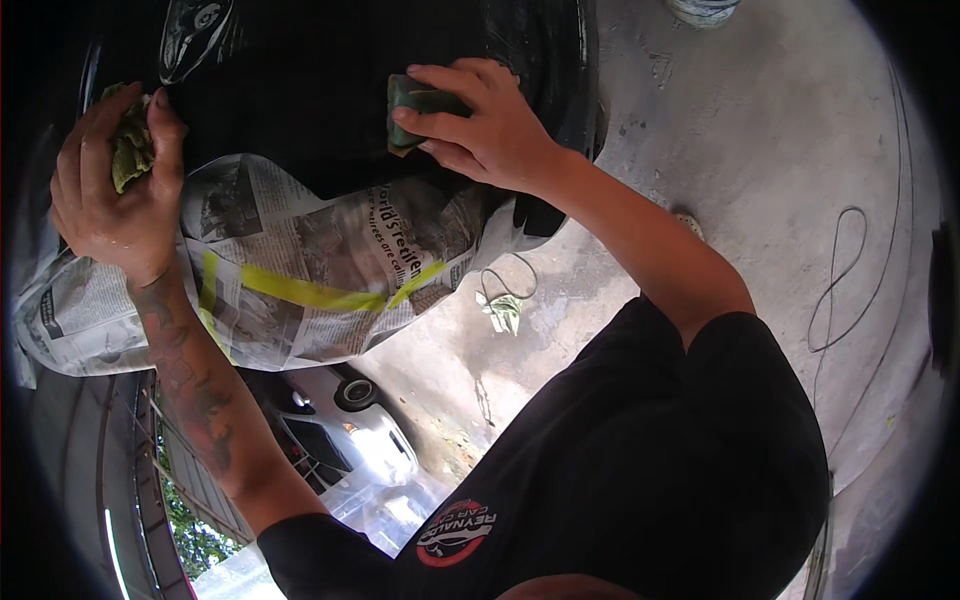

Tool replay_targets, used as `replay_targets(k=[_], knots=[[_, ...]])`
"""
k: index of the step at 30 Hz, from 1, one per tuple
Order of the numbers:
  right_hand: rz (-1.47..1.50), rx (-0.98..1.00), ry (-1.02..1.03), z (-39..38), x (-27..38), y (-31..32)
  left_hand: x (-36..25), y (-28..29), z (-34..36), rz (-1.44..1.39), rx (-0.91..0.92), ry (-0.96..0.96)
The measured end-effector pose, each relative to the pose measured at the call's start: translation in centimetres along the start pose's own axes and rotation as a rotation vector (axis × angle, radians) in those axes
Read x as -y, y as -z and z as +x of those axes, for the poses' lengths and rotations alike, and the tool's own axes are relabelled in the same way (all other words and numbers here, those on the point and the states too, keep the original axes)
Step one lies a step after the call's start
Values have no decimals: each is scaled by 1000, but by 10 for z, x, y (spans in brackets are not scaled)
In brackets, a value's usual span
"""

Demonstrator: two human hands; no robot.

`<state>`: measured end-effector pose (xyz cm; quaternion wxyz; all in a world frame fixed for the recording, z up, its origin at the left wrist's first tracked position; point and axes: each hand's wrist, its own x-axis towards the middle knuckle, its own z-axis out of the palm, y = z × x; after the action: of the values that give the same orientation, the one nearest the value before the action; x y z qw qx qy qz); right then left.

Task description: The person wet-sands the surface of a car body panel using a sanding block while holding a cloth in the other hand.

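My left hand [115, 185] grips a crumpled yellow-green cloth [133, 155] against the left side of a black vehicle body panel [290, 80]. My right hand [480, 125] is closed over a green block [413, 100] with a tan layer along its edge, pressed on the right part of the same panel. Below the panel, taped newspaper sheeting [260, 230] with yellow-green tape [310, 293] covers the adjoining part. Near the panel's top left is a small shiny recessed shape [200, 30].
Concrete floor [750, 160] extends to the right, with thin cables [850, 230] lying on it. A bucket [703, 8] stands at the top edge. A crumpled pale item [505, 312] lies beside a cord loop. A silver car [370, 440] and clear plastic sheeting [330, 520] show at lower left.
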<state>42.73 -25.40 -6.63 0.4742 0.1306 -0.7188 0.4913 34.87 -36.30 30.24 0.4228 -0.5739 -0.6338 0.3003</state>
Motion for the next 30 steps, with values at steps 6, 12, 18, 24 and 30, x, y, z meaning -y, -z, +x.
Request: replay_targets(k=[6, 12, 18, 24, 30], knots=[[24, -79, 43, 66, 25, 5, -25, -1, 7, 40, 24, 97], [128, -111, 20, 83, 68, 3, -24, 9, 6, 12, 60, 179], [33, -341, 48, 167, 10, -11, -26, 11, 11, 11, 40, 188], [157, -242, -96, 127, 60, -4, -32, 12, 11, 7, 48, 203], [59, -374, -24, 171, 16, -13, -32, 14, 14, 0, 17, 213]])
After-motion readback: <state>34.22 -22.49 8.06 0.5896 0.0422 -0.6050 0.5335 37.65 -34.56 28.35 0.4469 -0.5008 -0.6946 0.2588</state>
